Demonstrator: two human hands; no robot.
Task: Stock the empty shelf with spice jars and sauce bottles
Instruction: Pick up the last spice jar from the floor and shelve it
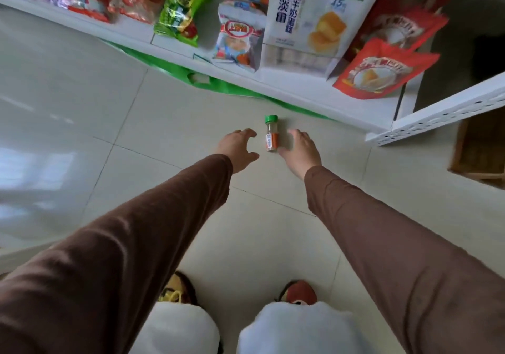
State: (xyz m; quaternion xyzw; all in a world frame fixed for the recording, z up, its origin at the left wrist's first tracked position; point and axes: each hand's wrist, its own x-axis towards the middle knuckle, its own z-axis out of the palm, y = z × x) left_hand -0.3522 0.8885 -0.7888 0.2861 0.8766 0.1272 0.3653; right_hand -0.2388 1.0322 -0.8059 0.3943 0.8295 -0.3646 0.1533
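A small clear spice jar (pixel 271 135) with a green cap and orange powder lies on the tiled floor, cap pointing toward the shelf. My left hand (pixel 238 147) hovers just left of the jar, fingers spread and loosely bent, holding nothing. On the jar's right side is my right hand (pixel 300 148); its thumb sits at the jar's near end, and I cannot tell whether it touches. Both arms are in brown sleeves.
A white shelf (pixel 300 88) runs across the top, loaded with snack bags and a tall white cake bag (pixel 306 17). A green bag (pixel 207 80) lies under it on the floor. A wooden crate (pixel 481 148) stands at the right. My shoes show at the bottom.
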